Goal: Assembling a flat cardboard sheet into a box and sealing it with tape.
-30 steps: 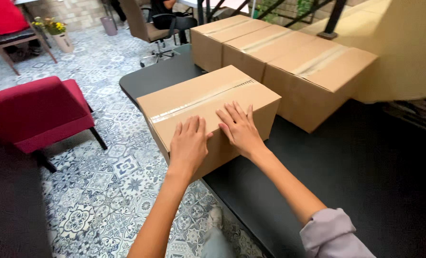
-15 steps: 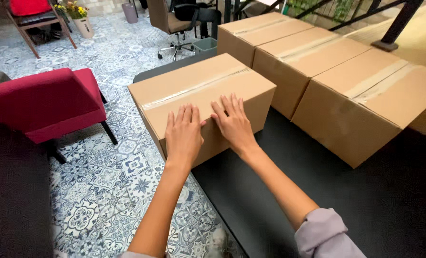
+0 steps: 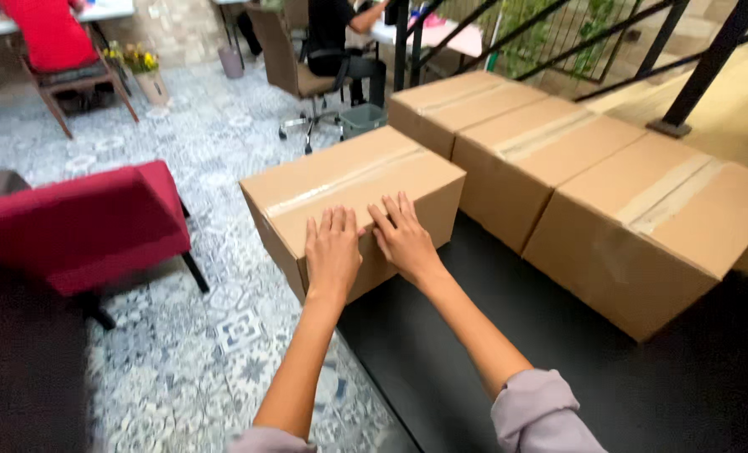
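A taped brown cardboard box (image 3: 349, 180) sits at the near left corner of a black table (image 3: 558, 352), partly overhanging its edge. My left hand (image 3: 332, 252) lies flat on the box's near side, fingers spread up over the top edge. My right hand (image 3: 403, 236) presses flat beside it on the same face. Neither hand grips anything. The two hands almost touch.
Three more taped cardboard boxes (image 3: 651, 222) stand in a row along the table's far side. A red upholstered chair (image 3: 80, 226) stands on the patterned tile floor at left. People sit at desks in the back; a black railing (image 3: 701, 67) rises at upper right.
The view has swung so the box and my hands now sit nearer the middle. My hands stay flat on the box's near side, and the box looks shifted a little toward the table's corner.
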